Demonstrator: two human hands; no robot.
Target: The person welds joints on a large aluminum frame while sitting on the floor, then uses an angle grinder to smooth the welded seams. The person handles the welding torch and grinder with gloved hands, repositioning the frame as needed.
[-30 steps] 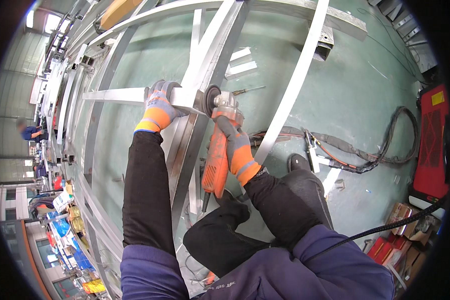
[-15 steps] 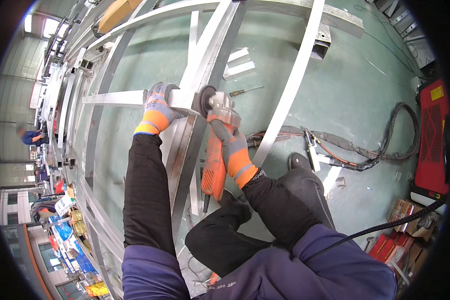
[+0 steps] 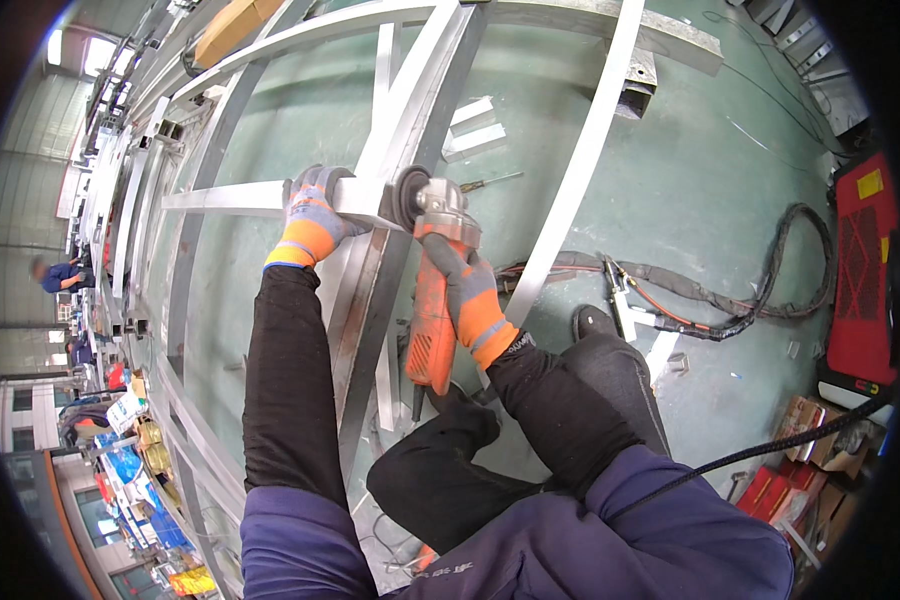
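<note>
An orange angle grinder (image 3: 430, 325) is in my right hand (image 3: 467, 292), its body slanting down toward my knees. Its dark disc (image 3: 408, 198) is against or very close to the end of a pale metal bar (image 3: 238, 197) where the bar meets the frame; exact contact cannot be told. Wrapped round that bar, just left of the disc, is my left hand (image 3: 313, 215). Both hands wear grey and orange gloves. Long pale and dark metal beams (image 3: 362, 310) of the frame run beneath the hands.
On the green floor lie a screwdriver (image 3: 492, 182), short metal offcuts (image 3: 473, 130) and a thick hose (image 3: 710, 293). Another bar (image 3: 582, 160) crosses to the right of my hands. A red machine (image 3: 858, 270) stands far right. A co-worker (image 3: 62, 275) is far left.
Both hands keep their holds, with the grinder's disc still at the bar's end. The whole view has shifted very slightly.
</note>
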